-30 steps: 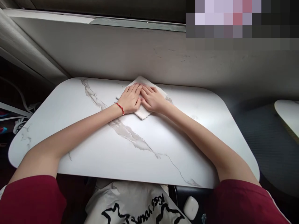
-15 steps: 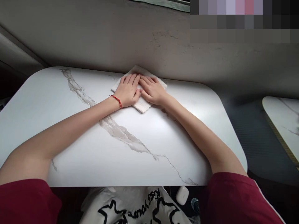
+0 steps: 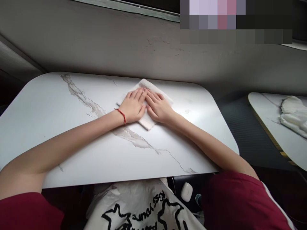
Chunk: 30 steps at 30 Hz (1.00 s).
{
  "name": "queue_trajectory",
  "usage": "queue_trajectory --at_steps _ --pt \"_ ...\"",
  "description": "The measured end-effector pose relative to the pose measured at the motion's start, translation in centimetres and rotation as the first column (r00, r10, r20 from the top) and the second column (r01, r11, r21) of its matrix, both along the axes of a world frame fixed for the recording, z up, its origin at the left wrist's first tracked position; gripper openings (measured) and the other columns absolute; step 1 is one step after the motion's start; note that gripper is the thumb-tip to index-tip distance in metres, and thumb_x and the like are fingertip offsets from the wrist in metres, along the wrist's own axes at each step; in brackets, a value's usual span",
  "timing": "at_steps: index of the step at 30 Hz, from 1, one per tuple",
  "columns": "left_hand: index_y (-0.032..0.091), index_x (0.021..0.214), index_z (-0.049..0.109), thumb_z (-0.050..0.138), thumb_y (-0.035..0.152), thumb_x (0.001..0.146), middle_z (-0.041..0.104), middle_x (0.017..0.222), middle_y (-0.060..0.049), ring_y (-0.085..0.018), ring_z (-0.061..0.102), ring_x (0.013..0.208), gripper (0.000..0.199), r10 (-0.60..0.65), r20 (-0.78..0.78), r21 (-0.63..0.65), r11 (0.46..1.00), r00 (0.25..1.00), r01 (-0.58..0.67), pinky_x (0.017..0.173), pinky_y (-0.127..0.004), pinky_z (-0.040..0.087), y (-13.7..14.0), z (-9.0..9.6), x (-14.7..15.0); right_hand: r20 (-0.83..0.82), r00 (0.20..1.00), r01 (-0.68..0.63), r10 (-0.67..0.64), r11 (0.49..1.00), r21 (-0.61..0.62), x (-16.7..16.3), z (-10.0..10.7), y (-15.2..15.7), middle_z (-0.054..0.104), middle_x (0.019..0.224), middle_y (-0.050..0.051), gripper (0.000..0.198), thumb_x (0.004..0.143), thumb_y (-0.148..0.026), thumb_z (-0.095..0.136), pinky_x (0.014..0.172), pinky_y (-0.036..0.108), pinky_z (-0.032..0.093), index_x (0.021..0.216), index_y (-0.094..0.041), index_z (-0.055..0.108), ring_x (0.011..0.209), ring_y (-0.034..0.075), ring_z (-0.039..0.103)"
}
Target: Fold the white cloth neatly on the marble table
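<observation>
**Left hand [image 3: 132, 107] and right hand [image 3: 160, 107] lie flat on a folded white cloth [image 3: 149, 122] of soft, cloth-like or paper-like material**

The cloth sits just above the centre of the frame, turned cornerwise on a white, round-cornered tabletop [image 3: 96, 163] with grey-brown marble veining. One corner points up toward the tabletop's far edge; another shows below, between the wrists. Most of its middle is hidden under the hands.

Both hands are palm down and flattened, neither curled into a grip. Their fingers lie close together and slant inward, so that the fingertips meet near the upper part of the cloth. A thin red cord bracelet [image 3: 122, 115] circles the left wrist. The bare forearms run out to the lower left and lower right, ending in dark maroon short sleeves, the right one [image 3: 242, 201] edged with white.

At the bottom centre is a white fabric garment [image 3: 141, 204] printed with black star outlines and lettering. To its right, a small white rounded case [image 3: 186, 192] rests on a black surface [image 3: 178, 184].

At the right edge, a crumpled white cloth bundle [image 3: 295, 115] lies on a second white marbled tabletop [image 3: 268, 115]. A plain grey wall [image 3: 96, 44] spans the upper frame; a pixelated patch covers the upper right.
</observation>
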<state>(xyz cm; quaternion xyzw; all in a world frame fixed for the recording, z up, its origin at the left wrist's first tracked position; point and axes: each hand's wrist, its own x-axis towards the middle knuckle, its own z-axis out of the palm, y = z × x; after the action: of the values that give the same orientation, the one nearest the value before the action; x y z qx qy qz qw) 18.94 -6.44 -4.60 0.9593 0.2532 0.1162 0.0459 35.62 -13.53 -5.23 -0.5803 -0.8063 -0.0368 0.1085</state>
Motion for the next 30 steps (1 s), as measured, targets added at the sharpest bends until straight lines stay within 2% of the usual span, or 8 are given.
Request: queue_trajectory --at_steps 3,6,8,11,15,18,24,30 --pt "-0.006 0.154 0.028 0.034 0.031 0.097 0.034 0.16 -0.029 -0.037 0.03 0.152 0.068 -0.082 -0.054 0.0 0.997 0.995 0.082 0.122 -0.05 0.025 -5.8 0.4 -0.4 -0.033 0.999 0.02 -0.02 1.0 0.0 -0.7 0.3 -6.8 0.031 0.164 0.018 0.063 0.1 -0.03 0.027 0.121 0.052 0.032 0.158 -0.005 0.029 0.155 0.027 0.026" --pt "-0.005 0.155 0.026 0.031 0.036 0.1 0.03 0.162 -0.029 -0.038 0.028 0.153 0.069 -0.161 -0.091 0.008 0.987 0.983 0.162 0.123 -0.051 0.025 -11.1 0.4 -1.0 -0.044 0.999 0.031 -0.032 0.999 -0.017 -1.2 0.6 -13.2 0.028 0.165 0.014 0.07 0.099 -0.029 0.03 0.121 0.052 0.036 0.164 -0.013 0.011 0.156 0.024 0.023" --pt "-0.004 0.155 0.027 0.032 0.039 0.1 0.028 0.162 -0.029 -0.039 0.026 0.153 0.07 -0.23 -0.097 0.005 0.973 0.968 0.232 0.124 -0.051 0.024 -13.2 0.2 -1.0 -0.035 0.998 0.046 -0.047 0.999 -0.018 -1.2 0.8 -16.1 0.027 0.165 0.014 0.075 0.098 -0.029 0.033 0.119 0.052 0.038 0.165 -0.015 0.003 0.156 0.023 0.021" --pt "-0.003 0.155 0.027 0.035 0.041 0.099 0.03 0.162 -0.028 -0.038 0.027 0.153 0.072 -0.306 -0.084 -0.03 0.952 0.948 0.304 0.125 -0.049 0.022 -13.5 0.0 0.0 0.001 0.999 0.049 -0.049 0.999 -0.017 -0.1 1.1 -17.3 0.03 0.164 0.015 0.075 0.097 -0.031 0.037 0.116 0.051 0.042 0.165 -0.014 0.008 0.155 0.025 0.026" --pt "-0.001 0.155 0.026 0.036 0.044 0.097 0.032 0.163 -0.023 -0.032 0.027 0.154 0.074 -0.312 -0.006 -0.09 0.946 0.95 0.31 0.126 -0.044 0.021 -10.3 -0.5 3.4 0.053 0.993 0.108 -0.106 0.993 -0.038 2.7 1.2 -14.6 0.04 0.159 0.019 0.067 0.096 -0.029 0.036 0.111 0.051 0.044 0.159 -0.009 0.027 0.15 0.031 0.037" --pt "-0.001 0.152 0.032 0.039 0.044 0.095 0.036 0.161 -0.023 -0.031 0.03 0.152 0.073 -0.3 0.052 -0.088 0.949 0.952 0.304 0.125 -0.043 0.022 -6.8 -0.9 6.9 0.054 0.979 0.197 -0.196 0.98 -0.025 5.2 0.7 -11.2 0.041 0.158 0.021 0.061 0.095 -0.024 0.033 0.113 0.05 0.042 0.152 -0.003 0.036 0.149 0.031 0.037" --pt "-0.002 0.15 0.038 0.045 0.039 0.091 0.041 0.158 -0.023 -0.033 0.036 0.148 0.072 -0.258 0.107 -0.056 0.963 0.96 0.265 0.123 -0.045 0.024 -0.5 -1.2 13.1 0.021 0.962 0.274 -0.273 0.961 -0.034 10.7 -0.4 -4.3 0.04 0.159 0.02 0.059 0.095 -0.025 0.028 0.118 0.052 0.033 0.149 -0.004 0.036 0.149 0.031 0.035" --pt "-0.001 0.152 0.036 0.042 0.037 0.093 0.042 0.157 -0.021 -0.033 0.038 0.145 0.07 -0.168 0.08 -0.077 0.982 0.982 0.174 0.121 -0.046 0.026 3.2 -0.5 16.3 -0.027 0.951 0.307 -0.307 0.952 -0.01 14.5 -0.6 0.8 0.046 0.154 0.02 0.058 0.091 -0.028 0.029 0.115 0.053 0.033 0.144 -0.007 0.043 0.141 0.033 0.042"
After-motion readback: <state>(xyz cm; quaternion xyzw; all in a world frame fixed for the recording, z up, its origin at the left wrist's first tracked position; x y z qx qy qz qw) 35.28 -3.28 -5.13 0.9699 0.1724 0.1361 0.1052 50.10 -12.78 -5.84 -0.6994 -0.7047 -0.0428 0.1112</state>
